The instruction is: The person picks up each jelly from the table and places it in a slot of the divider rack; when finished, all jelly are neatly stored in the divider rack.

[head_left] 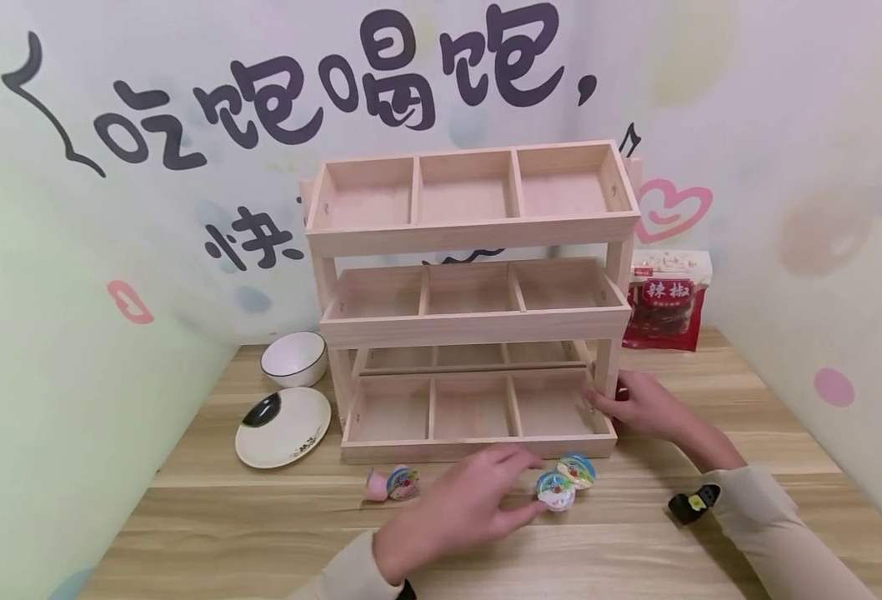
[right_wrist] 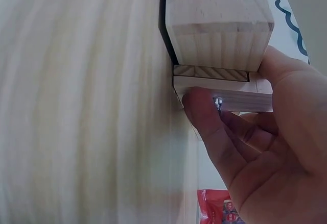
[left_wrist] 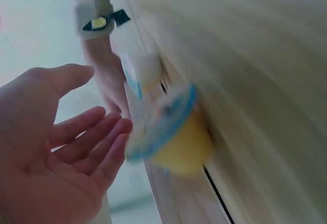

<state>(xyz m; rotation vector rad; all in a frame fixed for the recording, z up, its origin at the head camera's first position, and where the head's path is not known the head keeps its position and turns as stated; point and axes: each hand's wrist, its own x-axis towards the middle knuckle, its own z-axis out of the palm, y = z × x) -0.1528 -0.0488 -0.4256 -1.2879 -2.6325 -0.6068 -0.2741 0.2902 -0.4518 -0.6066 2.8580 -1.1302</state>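
A three-tier wooden rack with divided trays stands on the table. My right hand grips its lower right corner by the post, thumb and fingers bent around the wood beside a small screw. In front of the rack, my left hand is spread with nothing in it. Its fingertips are close to two foil-lidded jelly cups, a white one and a yellow one. The yellow cup appears blurred beside those fingers in the left wrist view. Left of that hand lie a pink jelly cup and another lidded one.
Left of the rack are a white bowl and a white plate with a black patch. A red food packet stands behind it on the right. Patterned walls enclose the wood-grain table at the back and sides.
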